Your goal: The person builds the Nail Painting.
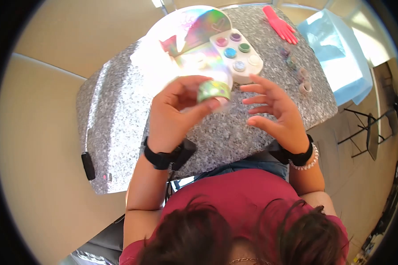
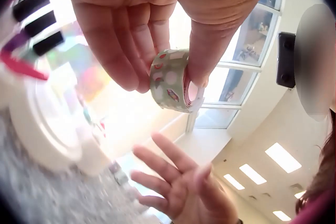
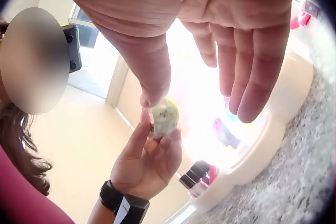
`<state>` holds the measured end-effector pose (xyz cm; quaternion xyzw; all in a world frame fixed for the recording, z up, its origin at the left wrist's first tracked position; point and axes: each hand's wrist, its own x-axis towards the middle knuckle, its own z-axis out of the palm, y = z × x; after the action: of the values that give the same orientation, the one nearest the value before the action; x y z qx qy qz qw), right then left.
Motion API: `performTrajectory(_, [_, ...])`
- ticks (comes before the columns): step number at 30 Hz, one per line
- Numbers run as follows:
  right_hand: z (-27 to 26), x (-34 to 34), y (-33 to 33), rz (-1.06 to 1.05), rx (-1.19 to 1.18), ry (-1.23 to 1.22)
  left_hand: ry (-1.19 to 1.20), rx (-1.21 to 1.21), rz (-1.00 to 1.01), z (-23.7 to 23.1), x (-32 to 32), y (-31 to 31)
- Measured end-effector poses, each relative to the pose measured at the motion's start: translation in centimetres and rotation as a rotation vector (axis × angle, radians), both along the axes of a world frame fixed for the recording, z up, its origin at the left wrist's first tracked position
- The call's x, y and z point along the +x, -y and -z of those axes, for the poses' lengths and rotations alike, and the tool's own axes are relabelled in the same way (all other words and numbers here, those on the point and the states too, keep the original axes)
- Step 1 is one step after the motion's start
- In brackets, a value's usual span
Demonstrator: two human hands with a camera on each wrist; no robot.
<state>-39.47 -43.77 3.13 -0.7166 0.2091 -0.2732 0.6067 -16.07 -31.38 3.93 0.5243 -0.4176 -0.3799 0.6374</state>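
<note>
My left hand [image 1: 170, 117] holds a roll of green patterned tape [image 1: 213, 90] up over the table, pinched between thumb and fingers. Pale dots and small red figures show on the tape roll [image 2: 169, 81] in the left wrist view. Across from it, my right hand [image 1: 276, 110] is raised with spread fingers and a bare palm, a short gap from the roll. In the right wrist view the right fingers [image 3: 254, 71] hang apart, and the left hand [image 3: 147, 163] with the roll shows beyond them.
A shiny rainbow-coloured case [image 1: 203, 26] stands open at the back of the speckled table [image 1: 234, 132]. Beside it lies a white tray [image 1: 257, 66] with several coloured pots. Farther right are small jars [image 1: 303, 76], a pink model hand [image 1: 279, 25] and a bluish clear bin [image 1: 340, 57].
</note>
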Motion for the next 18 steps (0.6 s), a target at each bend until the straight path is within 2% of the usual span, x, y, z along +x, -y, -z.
performTrajectory(1, [-0.2, -0.4, 0.1, -0.012, 0.005, 0.013, 0.006, -0.01, -0.071, -0.9, 1.0, -0.5])
performTrajectory(2, [-0.4, -0.7, 0.2, 0.033, 0.046, 0.04, 0.141, 0.081, -0.131, -2.7, 2.2, -0.7])
performTrajectory(3, [-0.4, -1.1, 0.4, 0.078, 0.084, 0.067, 0.173, -0.002, -0.184, -2.6, 3.6, -0.7])
performTrajectory(5, [-0.2, -1.8, 0.7, 0.092, 0.067, 0.075, 0.442, 0.064, -0.252, -2.4, 6.6, -0.9])
performTrajectory(7, [0.1, -2.6, 0.8, 0.12, 0.047, 0.016, 0.541, 0.144, -0.27, -1.7, 9.0, -1.2])
performTrajectory(9, [0.6, -3.5, 1.0, 0.136, 0.037, 0.013, 0.991, 0.08, -0.273, -1.1, 10.5, -1.5])
performTrajectory(10, [0.9, -3.8, 1.1, 0.154, 0.029, 0.002, 0.972, 0.148, -0.316, -0.2, 11.4, -1.8])
performTrajectory(14, [1.5, -4.7, 1.4, 0.18, 0.022, 0.009, 1.056, 0.116, -0.223, 0.5, 12.3, -2.3])
performTrajectory(17, [1.5, -4.9, 1.5, 0.19, 0.019, 0.001, 1.108, 0.116, -0.263, 1.3, 11.5, -2.0])
performTrajectory(18, [1.6, -5.0, 1.5, 0.194, 0.014, 0.0, 1.044, 0.098, -0.249, 1.5, 11.2, -1.6])
